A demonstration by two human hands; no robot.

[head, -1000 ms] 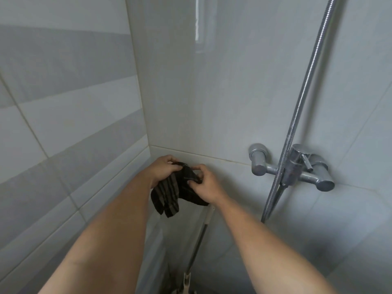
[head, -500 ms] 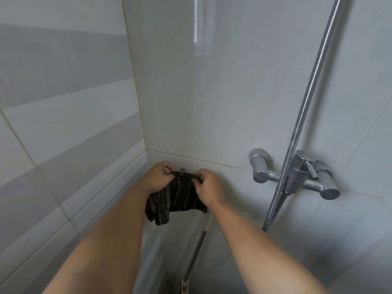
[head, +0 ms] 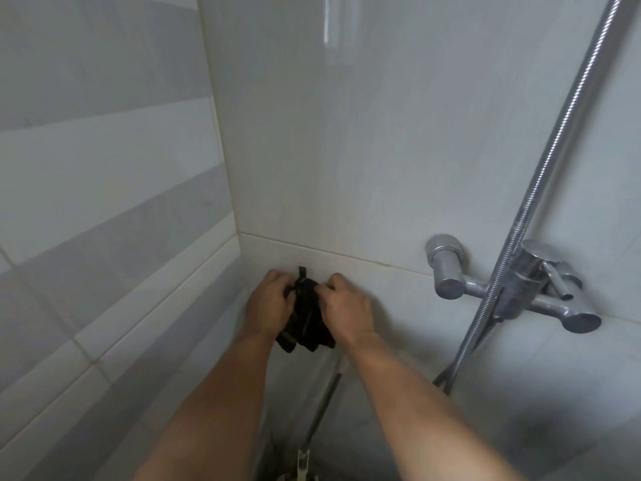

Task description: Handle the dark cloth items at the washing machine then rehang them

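Note:
A small dark cloth (head: 306,317) with faint stripes hangs bunched against the white tiled wall near the corner. Its thin loop (head: 302,272) sticks up above the bunch, close to the wall. My left hand (head: 268,303) grips the cloth's left side and my right hand (head: 347,308) grips its right side, both pressed close to the wall. Whatever the cloth hangs on is hidden behind it. No washing machine is in view.
A chrome shower mixer tap (head: 513,289) juts from the wall at the right, with a ribbed metal hose (head: 541,189) rising past it. A pole with a white end (head: 324,404) leans in the corner below my hands. The striped grey tile wall (head: 104,203) runs along the left.
My hands have moved closer together and up to the wall, bunching the cloth narrower. Its loop now sticks up above my fingers.

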